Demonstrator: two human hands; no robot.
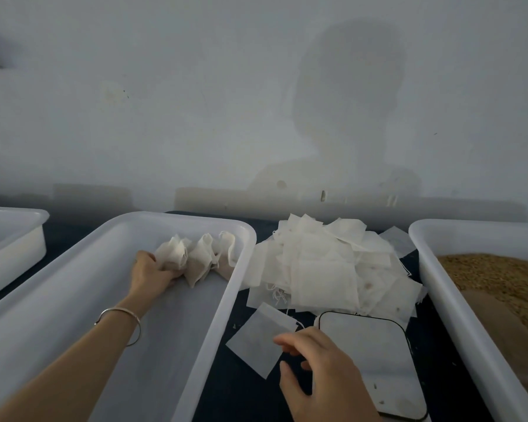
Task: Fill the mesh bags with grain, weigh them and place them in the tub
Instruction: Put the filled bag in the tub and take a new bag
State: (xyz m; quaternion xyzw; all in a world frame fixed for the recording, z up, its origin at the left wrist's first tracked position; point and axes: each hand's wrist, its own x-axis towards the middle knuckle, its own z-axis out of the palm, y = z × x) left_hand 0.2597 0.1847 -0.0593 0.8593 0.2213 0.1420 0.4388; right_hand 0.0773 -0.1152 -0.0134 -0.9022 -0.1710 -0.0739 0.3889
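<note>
An empty bag (256, 342) lies flat on the dark table, just left of the right hand (323, 373), one corner pointing toward the tub (195, 345). It is touched by relaxed, uncurled fingertips; whether it is pinched cannot be told. The left hand (150, 274) is inside the tub, clenched on a filled bag (173, 254) beside two others. The right hand is nearer the scale (375, 354), the bag pile (326, 269) and the grain tub (439, 269).
</note>
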